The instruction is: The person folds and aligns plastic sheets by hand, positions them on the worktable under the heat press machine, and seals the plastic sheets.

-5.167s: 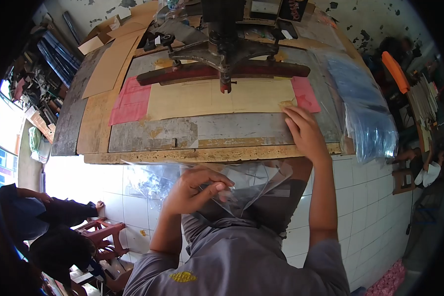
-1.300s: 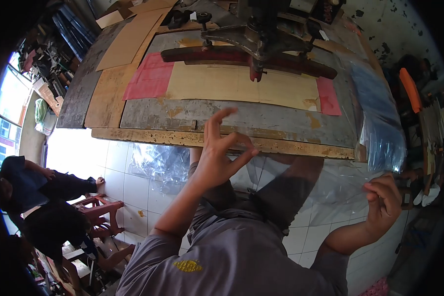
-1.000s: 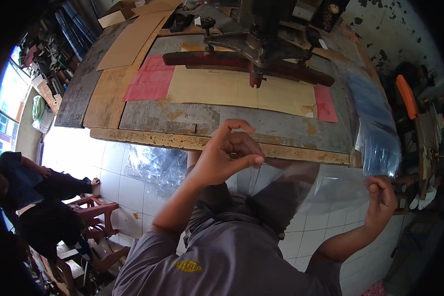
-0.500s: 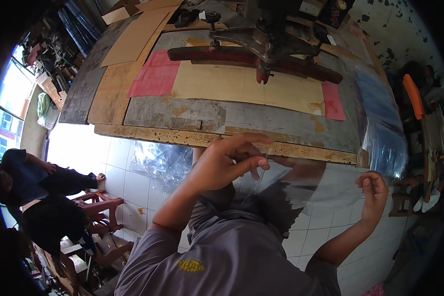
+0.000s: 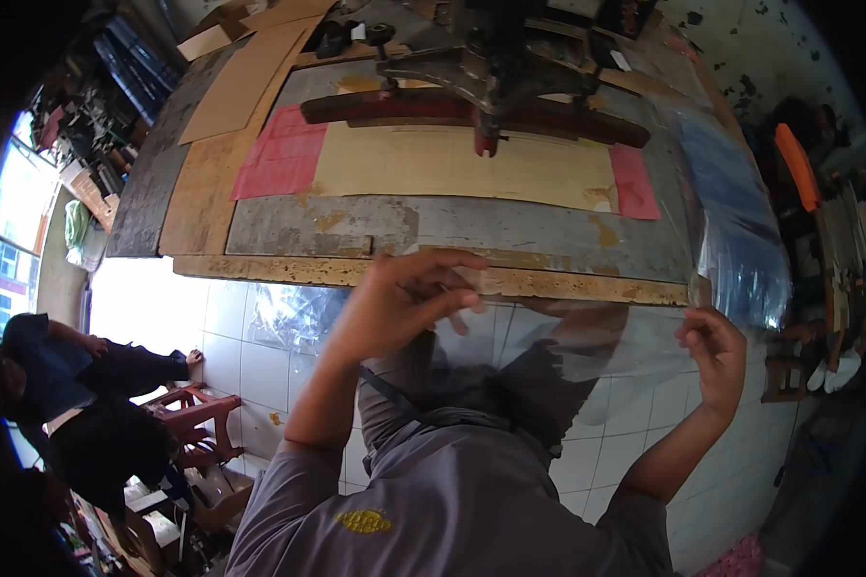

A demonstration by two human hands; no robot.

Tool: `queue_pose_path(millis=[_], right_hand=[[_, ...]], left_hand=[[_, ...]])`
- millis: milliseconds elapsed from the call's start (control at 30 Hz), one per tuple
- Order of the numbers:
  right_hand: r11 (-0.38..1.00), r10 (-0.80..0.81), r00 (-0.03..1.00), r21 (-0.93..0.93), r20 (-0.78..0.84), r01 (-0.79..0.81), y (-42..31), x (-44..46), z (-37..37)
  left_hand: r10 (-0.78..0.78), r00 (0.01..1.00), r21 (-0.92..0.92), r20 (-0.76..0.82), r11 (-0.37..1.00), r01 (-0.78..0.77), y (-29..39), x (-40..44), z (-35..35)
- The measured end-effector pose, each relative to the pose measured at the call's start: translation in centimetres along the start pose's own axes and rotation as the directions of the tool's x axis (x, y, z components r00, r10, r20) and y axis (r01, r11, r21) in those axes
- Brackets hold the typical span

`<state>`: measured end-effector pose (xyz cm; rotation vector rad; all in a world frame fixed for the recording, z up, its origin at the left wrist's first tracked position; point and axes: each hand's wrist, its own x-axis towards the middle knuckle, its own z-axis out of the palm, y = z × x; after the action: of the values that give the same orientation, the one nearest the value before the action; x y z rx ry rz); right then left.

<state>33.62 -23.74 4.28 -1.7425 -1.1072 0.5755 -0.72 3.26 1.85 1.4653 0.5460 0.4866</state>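
A clear plastic sheet [image 5: 635,337] stretches between my hands in front of the table's near edge, with my legs and the floor tiles showing through it. My left hand [image 5: 419,298] is slightly blurred and has its thumb and fingers closed at the left end of the sheet. At the opposite end, my right hand [image 5: 714,351] pinches the sheet's corner with curled fingers. Beyond them, a yellow strip [image 5: 452,168] with pink pieces [image 5: 279,154] at its ends lies on the grey metal plate [image 5: 318,226]. A dark press head with a red bar [image 5: 568,127] stands over the strip.
Stacked clear plastic sheets [image 5: 736,226] hang at the table's right edge. Cardboard [image 5: 236,96] lies at the back left. More plastic [image 5: 293,313] is under the table's front left. At left, another person [image 5: 58,361] is beside a red stool [image 5: 197,413].
Both hands have moved slightly left in view with the plastic sheet between them. The table also appears shifted left as the head view changes. Both hands keep their grip.
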Motion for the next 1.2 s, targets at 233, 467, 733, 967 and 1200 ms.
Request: queue_pose_path(millis=[233, 467, 733, 967, 1200], right_hand=[[0.999, 0.038, 0.975, 0.002, 0.217, -0.040, -2.6, 1.7, 1.7], [0.999, -0.010, 0.949, 0.051, 0.316, -0.007, -2.4, 3.4, 2.5], [0.998, 0.009, 0.905, 0.048, 0.424, -0.032, -2.4, 5.0, 2.8], [0.988, -0.055, 0.857, -0.094, 0.513, 0.120, -3.9, 6.2, 3.3], [0.980, -0.023, 0.819, -0.150, 0.573, 0.133, -4.3, 7.1, 3.8]], left_hand=[[-0.052, 0.997, 0.136, -0.050, 0.989, 0.058, -1.5, 0.2, -3.7], [-0.058, 0.996, 0.093, -0.065, 0.994, 0.064, -2.2, -0.2, -5.6], [-0.019, 0.996, 0.124, -0.092, 0.992, 0.030, -1.9, -1.1, -6.0], [-0.005, 0.995, 0.152, -0.104, 0.988, 0.021, -1.7, -1.6, -6.8], [0.034, 0.992, 0.143, -0.123, 0.990, -0.017, -1.9, -1.9, -7.0]])
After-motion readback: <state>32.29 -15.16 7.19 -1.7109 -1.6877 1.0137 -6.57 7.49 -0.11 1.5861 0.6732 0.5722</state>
